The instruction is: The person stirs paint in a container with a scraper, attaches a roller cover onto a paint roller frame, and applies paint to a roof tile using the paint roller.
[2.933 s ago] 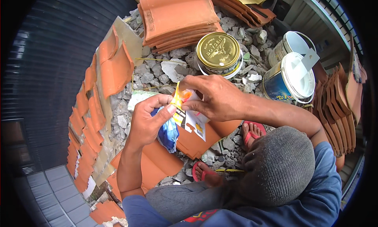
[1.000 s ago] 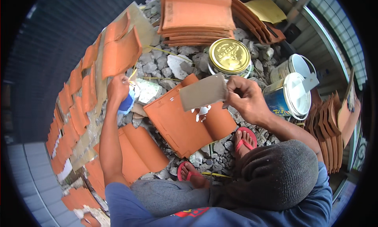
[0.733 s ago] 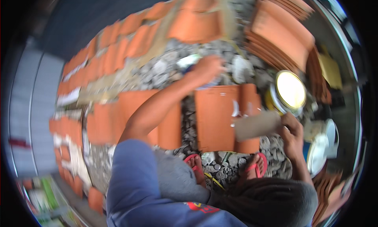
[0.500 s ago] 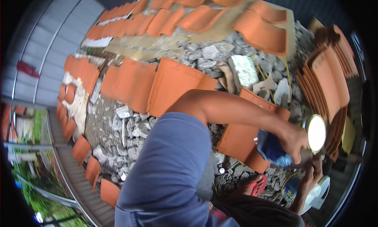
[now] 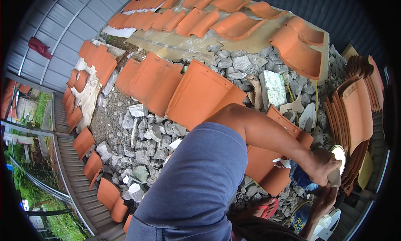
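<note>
My left arm, in a blue sleeve, reaches across to the right side, where my left hand is closed on a flat grey-brown piece whose kind I cannot make out. Just below, my right hand has its fingers closed on the lower end of the same piece. Right behind the hands stands a round container with a bright white top. A blue plastic bag lies partly hidden under my left forearm, at the edge of an orange roof tile.
Stacked orange tiles stand at the right. Grey rubble spreads between laid tiles. A dark blue tin and a white bucket sit by my right arm, near a foot in a red flip-flop. A pale block lies beyond.
The view has shifted, so the tiles and rubble appear further right. Both hands stay together on the flat piece, which now shows more plainly between them, slightly lower in view.
</note>
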`<state>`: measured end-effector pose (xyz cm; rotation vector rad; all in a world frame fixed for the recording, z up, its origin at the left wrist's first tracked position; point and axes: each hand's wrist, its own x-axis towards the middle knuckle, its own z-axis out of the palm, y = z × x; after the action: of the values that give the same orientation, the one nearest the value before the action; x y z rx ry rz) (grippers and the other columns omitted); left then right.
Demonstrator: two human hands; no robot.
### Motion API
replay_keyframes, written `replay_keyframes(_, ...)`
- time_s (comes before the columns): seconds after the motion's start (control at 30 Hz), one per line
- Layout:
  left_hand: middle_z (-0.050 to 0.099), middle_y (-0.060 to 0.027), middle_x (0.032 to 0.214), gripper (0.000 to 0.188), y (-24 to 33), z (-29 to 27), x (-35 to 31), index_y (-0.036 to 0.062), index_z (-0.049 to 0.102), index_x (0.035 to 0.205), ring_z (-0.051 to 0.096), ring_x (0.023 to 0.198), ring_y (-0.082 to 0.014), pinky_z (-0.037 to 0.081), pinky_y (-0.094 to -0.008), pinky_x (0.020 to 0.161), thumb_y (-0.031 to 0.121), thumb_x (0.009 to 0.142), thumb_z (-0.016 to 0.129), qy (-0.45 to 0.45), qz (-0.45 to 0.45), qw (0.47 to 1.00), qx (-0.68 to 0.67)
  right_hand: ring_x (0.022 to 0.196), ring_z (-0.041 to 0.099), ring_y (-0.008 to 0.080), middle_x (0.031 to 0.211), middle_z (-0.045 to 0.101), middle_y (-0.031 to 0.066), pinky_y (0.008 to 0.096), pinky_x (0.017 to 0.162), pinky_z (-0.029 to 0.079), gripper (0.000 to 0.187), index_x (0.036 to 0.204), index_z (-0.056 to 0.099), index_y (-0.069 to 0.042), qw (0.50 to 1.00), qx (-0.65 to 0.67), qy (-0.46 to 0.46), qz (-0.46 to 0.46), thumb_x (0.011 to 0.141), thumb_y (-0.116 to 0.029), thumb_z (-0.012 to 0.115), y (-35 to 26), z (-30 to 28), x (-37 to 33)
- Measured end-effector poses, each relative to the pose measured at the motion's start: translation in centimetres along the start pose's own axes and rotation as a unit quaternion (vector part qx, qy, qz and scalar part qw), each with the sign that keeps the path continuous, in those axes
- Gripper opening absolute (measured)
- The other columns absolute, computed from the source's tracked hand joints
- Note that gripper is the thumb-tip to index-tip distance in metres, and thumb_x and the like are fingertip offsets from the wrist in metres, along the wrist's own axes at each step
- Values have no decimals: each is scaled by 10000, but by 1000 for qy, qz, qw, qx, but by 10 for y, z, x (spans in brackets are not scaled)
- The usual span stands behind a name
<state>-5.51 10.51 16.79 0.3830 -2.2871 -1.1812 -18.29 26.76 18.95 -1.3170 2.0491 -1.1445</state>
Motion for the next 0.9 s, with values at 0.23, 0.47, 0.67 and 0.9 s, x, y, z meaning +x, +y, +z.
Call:
replay_keyframes(0.23, 687, -240, 764, 312, -25, 0, 13, -6, 604, 927, 700, 756, -456, 549, -529, 670, 131, 685, 744, 37, 3, 999, 12, 542, 465, 76, 618, 531, 13, 279, 503, 370, 298, 826, 572, -14, 984, -134, -52, -106, 1075, -175, 540, -20, 31, 10)
replay_keyframes(0.47, 653, -253, 693, 273, -14, -27, -1, -37, 585, 879, 706, 715, -433, 530, -505, 637, 133, 719, 727, 58, 43, 994, -81, 531, 455, 109, 576, 524, 24, 308, 505, 348, 362, 821, 589, 7, 968, -236, 26, -83, 1047, -268, 654, -27, -1, 6)
replay_keyframes(0.67, 674, -244, 717, 288, -6, -26, -4, -34, 611, 869, 724, 730, -407, 555, -474, 654, 146, 698, 756, 20, 50, 993, -104, 552, 492, 91, 590, 560, 19, 301, 531, 388, 348, 883, 653, 21, 997, -53, -59, -14, 1077, -261, 595, -16, 2, 2)
replay_keyframes(0.9, 679, -240, 721, 345, -11, -21, -5, -34, 653, 853, 721, 747, -410, 564, -485, 670, 202, 642, 789, -21, 40, 997, -65, 470, 493, 76, 535, 559, 26, 286, 448, 325, 404, 764, 593, 11, 998, 39, -48, 3, 1087, -230, 566, 1, 17, -10)
